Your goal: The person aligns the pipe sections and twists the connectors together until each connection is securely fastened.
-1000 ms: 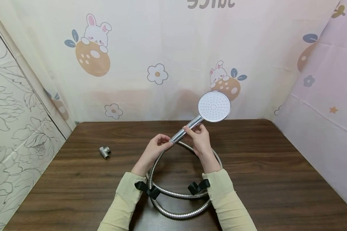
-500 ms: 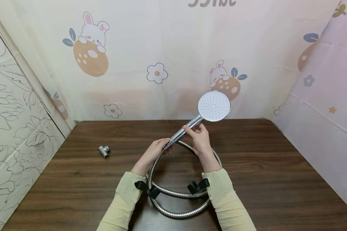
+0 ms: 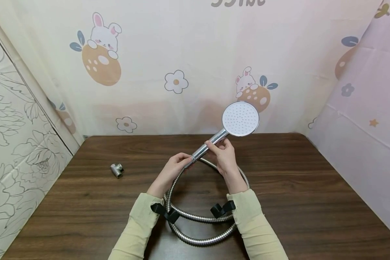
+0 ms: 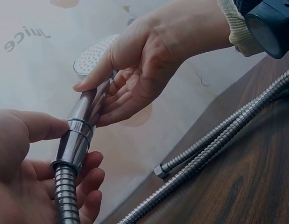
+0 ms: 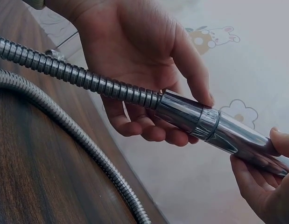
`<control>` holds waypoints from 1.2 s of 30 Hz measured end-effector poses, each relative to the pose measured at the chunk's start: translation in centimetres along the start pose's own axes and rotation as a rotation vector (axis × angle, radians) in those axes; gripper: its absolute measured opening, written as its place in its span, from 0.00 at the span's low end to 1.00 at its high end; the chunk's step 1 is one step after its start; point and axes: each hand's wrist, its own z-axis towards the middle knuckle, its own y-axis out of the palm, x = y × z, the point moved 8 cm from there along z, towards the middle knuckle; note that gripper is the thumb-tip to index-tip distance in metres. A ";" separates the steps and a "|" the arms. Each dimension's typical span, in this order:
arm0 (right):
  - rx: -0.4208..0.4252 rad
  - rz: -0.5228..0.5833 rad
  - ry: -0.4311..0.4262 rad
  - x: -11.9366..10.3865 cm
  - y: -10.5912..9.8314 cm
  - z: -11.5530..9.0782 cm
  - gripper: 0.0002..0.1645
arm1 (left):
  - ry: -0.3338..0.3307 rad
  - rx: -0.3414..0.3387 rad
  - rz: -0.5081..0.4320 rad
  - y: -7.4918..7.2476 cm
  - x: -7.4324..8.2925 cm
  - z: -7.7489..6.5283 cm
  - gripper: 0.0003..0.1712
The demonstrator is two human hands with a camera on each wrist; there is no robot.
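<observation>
Chrome handheld shower head (image 3: 240, 118), one: held up ahead of you above the wooden table (image 3: 295, 187), long axis slanting from its lower end at left to the white spray face (image 3: 240, 123) at upper right, your right hand (image 3: 225, 160) clamped on the handle (image 3: 201, 152). Metal hose connector (image 4: 72, 150), one: in line with the handle and touching its lower end, your left hand (image 3: 172, 169) clasped on it beside the knurled collar (image 5: 208, 123), making the left the nearer hand to that collar. Ribbed metal hose (image 3: 201, 242), one: leaving the connector downward, looped on the table; tightness at the collar, cannot tell.
</observation>
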 end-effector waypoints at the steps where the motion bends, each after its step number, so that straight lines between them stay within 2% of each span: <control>1: 0.000 -0.001 0.000 0.0 0.0 0.0 0.12 | 0.003 0.002 -0.001 0.0 0.0 0.1 0.14; 9: -0.002 -0.007 0.001 0.1 -0.1 0.0 0.13 | 0.046 0.008 -0.041 0.0 0.2 0.0 0.16; 14: -0.009 0.002 0.005 0.2 0.0 -0.1 0.12 | -0.009 0.019 -0.011 -0.1 -0.4 0.0 0.16; 16: -0.007 0.002 0.002 0.2 0.0 -0.1 0.12 | -0.027 0.001 -0.008 0.0 -0.6 0.1 0.18; 20: -0.005 -0.001 -0.008 0.1 0.0 -0.1 0.12 | -0.014 -0.063 -0.002 0.4 -0.6 0.1 0.21; 27: -0.012 0.004 -0.004 0.1 0.0 -0.1 0.13 | -0.002 -0.105 -0.003 0.6 -0.3 0.0 0.19; 36: -0.023 0.032 -0.012 0.1 0.0 -0.1 0.13 | 0.004 -0.063 -0.022 0.4 -0.1 0.0 0.15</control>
